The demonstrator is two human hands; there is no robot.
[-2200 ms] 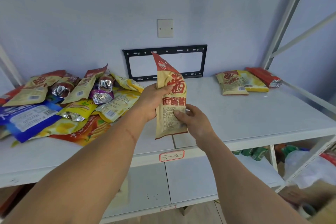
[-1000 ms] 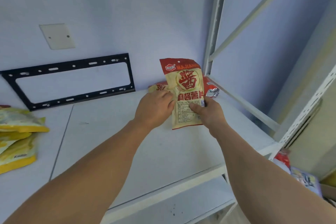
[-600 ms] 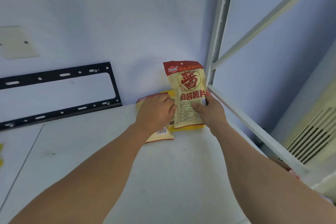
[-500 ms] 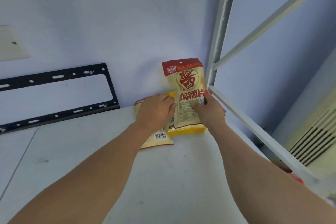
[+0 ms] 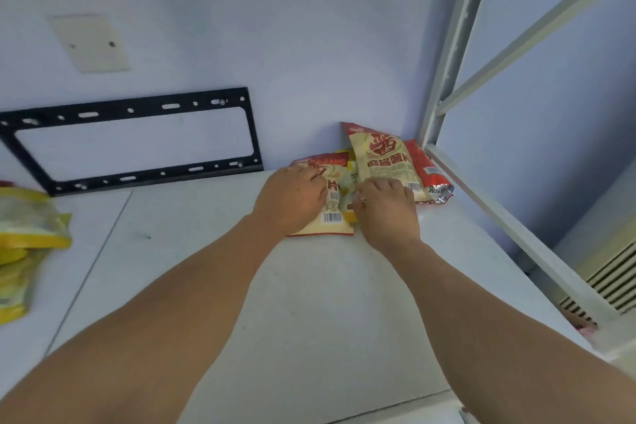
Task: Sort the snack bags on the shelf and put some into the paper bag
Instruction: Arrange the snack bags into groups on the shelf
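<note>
Both hands (image 5: 289, 198) (image 5: 387, 208) press beige snack bags (image 5: 382, 158), top band reading "MAJIANG"

Both bare forearms reach forward side by side, palms down. The left hand (image 5: 290, 198) lies with knuckles up and fingers bent downward at the tips. The right hand (image 5: 387, 208), just beside it, has curled fingers pressing down.

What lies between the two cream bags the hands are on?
In the head view, a yellow bag shows in the gap between the left cream bag and the right cream bag, partly hidden under both and by the hands.
</note>
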